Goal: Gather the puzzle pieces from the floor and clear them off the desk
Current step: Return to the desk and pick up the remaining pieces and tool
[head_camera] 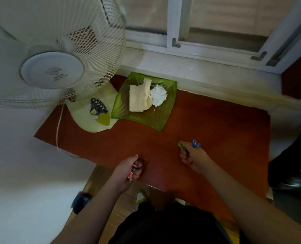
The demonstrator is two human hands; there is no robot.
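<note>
- Over the near edge of the red-brown table (207,120), the person holds both hands up, each one curled tight.
- Sticking out of the right hand (193,156) are little puzzle pieces (195,143): a blue one on top, a green one at the left side, and a bit of orange lower down. So the pieces are in that fist, just above the table.
- In the left hand (127,171) the fingers pinch a dark hair band (140,163) and a small red and white thing (130,177). I cannot tell what that small thing is.
- I think the pieces are very light, thin and stiff. They look smooth, so they could slip out between the fingers.
- Best to hold a bunch in a closed fist, like now, or pinch one piece by its flat sides.
- They should not break if dropped, but they could bounce away and get lost.
- At the far side of the table sits a green dish (121,106) with a folded cloth (139,95) and a scrunched tissue (158,95) in it.
- Left of the dish stands a big white fan (53,69).
- No loose pieces show on the table.
</note>
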